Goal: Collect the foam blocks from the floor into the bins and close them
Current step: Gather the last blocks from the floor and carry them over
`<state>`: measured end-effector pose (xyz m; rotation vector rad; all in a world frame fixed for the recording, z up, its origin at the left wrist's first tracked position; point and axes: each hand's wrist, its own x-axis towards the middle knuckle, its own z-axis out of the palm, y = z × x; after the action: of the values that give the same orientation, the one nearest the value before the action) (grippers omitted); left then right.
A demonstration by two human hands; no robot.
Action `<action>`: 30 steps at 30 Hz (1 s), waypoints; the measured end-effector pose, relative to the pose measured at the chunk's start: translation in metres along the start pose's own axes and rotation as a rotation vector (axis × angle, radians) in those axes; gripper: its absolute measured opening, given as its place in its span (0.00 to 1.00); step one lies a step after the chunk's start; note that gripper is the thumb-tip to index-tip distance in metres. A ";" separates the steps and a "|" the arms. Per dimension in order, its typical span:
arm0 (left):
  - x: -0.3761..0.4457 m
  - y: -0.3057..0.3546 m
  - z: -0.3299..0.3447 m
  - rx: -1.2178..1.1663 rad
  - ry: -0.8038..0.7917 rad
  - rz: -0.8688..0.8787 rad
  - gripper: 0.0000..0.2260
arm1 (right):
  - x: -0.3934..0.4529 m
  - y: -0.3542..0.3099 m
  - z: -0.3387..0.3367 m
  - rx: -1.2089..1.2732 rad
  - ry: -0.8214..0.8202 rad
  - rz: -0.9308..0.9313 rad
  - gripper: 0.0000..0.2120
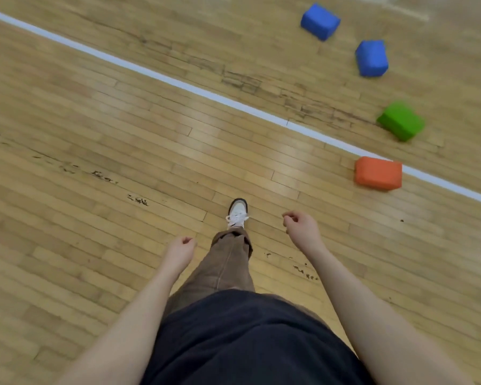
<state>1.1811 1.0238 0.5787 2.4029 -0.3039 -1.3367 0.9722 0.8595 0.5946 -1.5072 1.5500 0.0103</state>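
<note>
Several foam blocks lie on the wooden floor at the right. An orange block [378, 173] is nearest, touching the white floor line. Beyond the line lie a green block [401, 121] and two blue blocks, one [371, 58] closer and one [320, 21] farther back. My left hand [179, 252] hangs low beside my leg with loosely curled fingers and holds nothing. My right hand [301, 226] is also empty, fingers loosely curled, below and left of the orange block. No bin is in view.
A white painted line [178, 83] crosses the gym floor diagonally from upper left to right. My leg in brown trousers and a white shoe [237, 213] steps forward between my hands. Bare floor stretches to the left.
</note>
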 end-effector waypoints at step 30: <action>0.252 0.728 0.136 0.712 -0.214 0.732 0.15 | 0.459 -0.137 -0.351 0.128 0.209 0.260 0.17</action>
<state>1.1922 0.2432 0.6258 2.2156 -1.7687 -1.2257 0.9642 0.2659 0.5936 -1.2299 1.8695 -0.0976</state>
